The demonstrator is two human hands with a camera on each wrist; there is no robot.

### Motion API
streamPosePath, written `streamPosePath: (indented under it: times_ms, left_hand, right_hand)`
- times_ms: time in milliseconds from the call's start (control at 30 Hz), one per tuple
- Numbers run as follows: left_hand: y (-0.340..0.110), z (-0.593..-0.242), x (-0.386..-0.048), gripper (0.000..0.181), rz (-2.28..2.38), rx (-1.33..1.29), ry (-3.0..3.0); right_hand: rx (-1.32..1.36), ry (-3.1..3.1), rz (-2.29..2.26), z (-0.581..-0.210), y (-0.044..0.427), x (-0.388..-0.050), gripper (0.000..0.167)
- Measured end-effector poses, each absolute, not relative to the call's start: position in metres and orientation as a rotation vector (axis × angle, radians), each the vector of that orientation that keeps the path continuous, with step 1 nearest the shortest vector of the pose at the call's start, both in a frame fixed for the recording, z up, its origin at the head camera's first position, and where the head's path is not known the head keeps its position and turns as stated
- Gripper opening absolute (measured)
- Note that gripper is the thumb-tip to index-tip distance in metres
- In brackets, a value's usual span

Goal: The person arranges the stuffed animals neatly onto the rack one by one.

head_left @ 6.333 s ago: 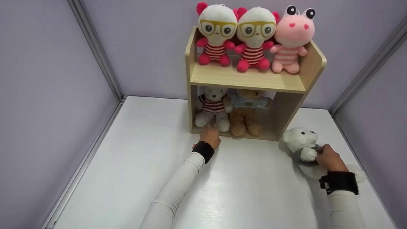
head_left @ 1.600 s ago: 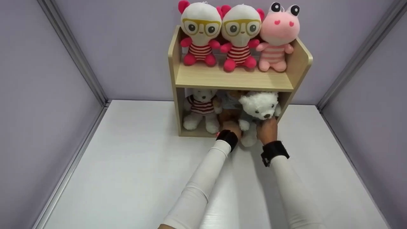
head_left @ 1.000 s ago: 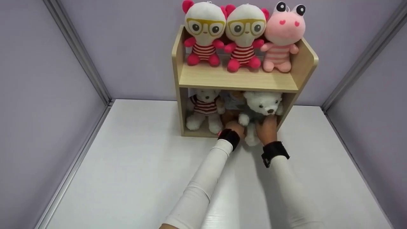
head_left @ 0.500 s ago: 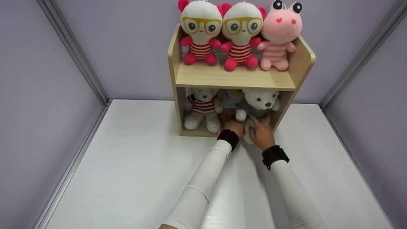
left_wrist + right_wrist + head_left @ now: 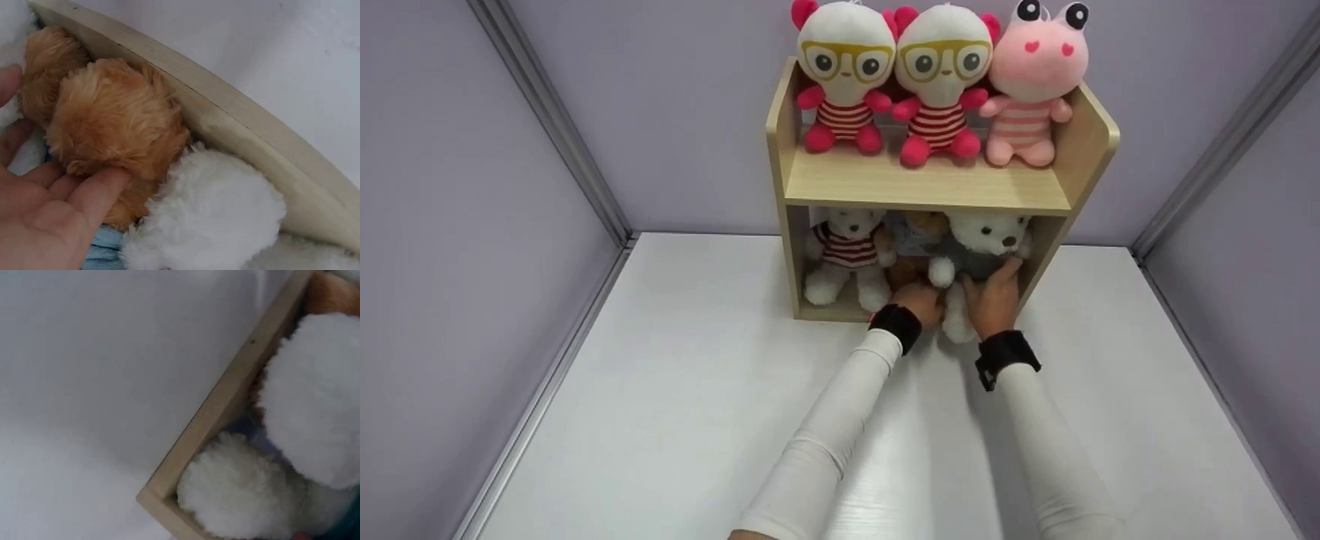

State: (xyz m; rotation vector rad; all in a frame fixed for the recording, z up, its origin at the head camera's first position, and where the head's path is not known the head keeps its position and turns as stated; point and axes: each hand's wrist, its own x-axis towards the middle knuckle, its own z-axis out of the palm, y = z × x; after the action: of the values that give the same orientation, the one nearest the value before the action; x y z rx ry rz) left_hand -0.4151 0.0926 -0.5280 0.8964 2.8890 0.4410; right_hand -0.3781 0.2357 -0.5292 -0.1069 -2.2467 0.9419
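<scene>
A white teddy bear in a grey top (image 5: 979,260) sits at the right of the lower shelf compartment, one leg jutting over the front edge. My right hand (image 5: 994,304) lies against its lower body, thumb and fingers spread; in the right wrist view white furry legs (image 5: 230,489) fill the shelf corner. Between the bears, my left hand (image 5: 919,301) reaches to the brown teddy bear (image 5: 926,223). From the left wrist, the palm shows, with extended fingers (image 5: 98,191) touching the brown furry leg (image 5: 118,118). The brown bear is mostly hidden behind that hand and the white bear.
A white bear in a striped shirt (image 5: 847,253) sits at the compartment's left. On the wooden shelf unit's (image 5: 922,184) upper board sit two panda-like plush toys with glasses (image 5: 844,82) and a pink frog-like plush toy (image 5: 1039,71). A white tabletop (image 5: 697,360) spreads in front, between grey side walls.
The white bear in grey has gone from the table's right side into the compartment. The left hand moved right from the striped bear. Lately the right hand shifted slightly, its fingers moving up the bear.
</scene>
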Motion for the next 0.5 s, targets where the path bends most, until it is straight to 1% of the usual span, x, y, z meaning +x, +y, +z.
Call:
streamPosePath:
  times_ms: [100, 167, 233, 267, 300, 400, 500]
  left_hand:
    - [0.085, -0.517, -0.419, 0.034, 0.68, 0.864, 2.87]
    - [0.081, -0.507, -0.422, 0.044, 0.811, 0.868, 2.907]
    - [0.08, -0.495, -0.425, 0.061, 0.864, 0.889, 2.956]
    - [0.08, -0.489, -0.426, 0.067, 0.849, 0.911, 2.983]
    - [0.08, -0.483, -0.427, 0.069, 0.836, 0.92, 3.001]
    - [0.085, -0.464, -0.428, 0.066, 0.764, 0.87, 3.023]
    - [0.093, -0.449, -0.427, 0.055, 0.553, 0.719, 3.105]
  right_hand:
    - [-0.138, -2.234, 1.07, -0.523, 0.243, -0.382, 0.105]
    - [-0.144, -2.266, 1.121, -0.518, 0.248, -0.384, 0.114]
    - [-0.128, -2.315, 1.167, -0.512, 0.254, -0.385, 0.111]
    - [-0.122, -2.341, 1.176, -0.511, 0.256, -0.386, 0.109]
    - [-0.116, -2.361, 1.19, -0.51, 0.258, -0.386, 0.105]
    - [-0.096, -2.399, 1.22, -0.508, 0.262, -0.386, 0.092]
    - [-0.092, -2.418, 1.209, -0.51, 0.262, -0.386, 0.083]
